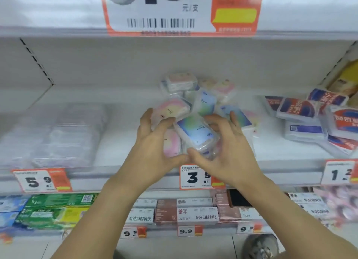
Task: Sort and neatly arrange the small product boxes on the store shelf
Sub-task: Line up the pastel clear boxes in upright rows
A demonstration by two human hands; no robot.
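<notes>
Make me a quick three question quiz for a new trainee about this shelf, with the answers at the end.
1. True or false: both hands hold the blue-green box.
2. Which large digit shows on the price tag just below the hands: A) 3, B) 7, C) 8?
3. Fill in: the red and navy boxes lie to the ____ of the pastel pile.

Key: 1 true; 2 A; 3 right.

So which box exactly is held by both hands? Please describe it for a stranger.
On the middle shelf, above the price tag reading 3, lies a jumbled pile of small boxes. The held box sits frontmost, between left hand and right hand: blue-green gradient, unlike its pink neighbours.
</notes>
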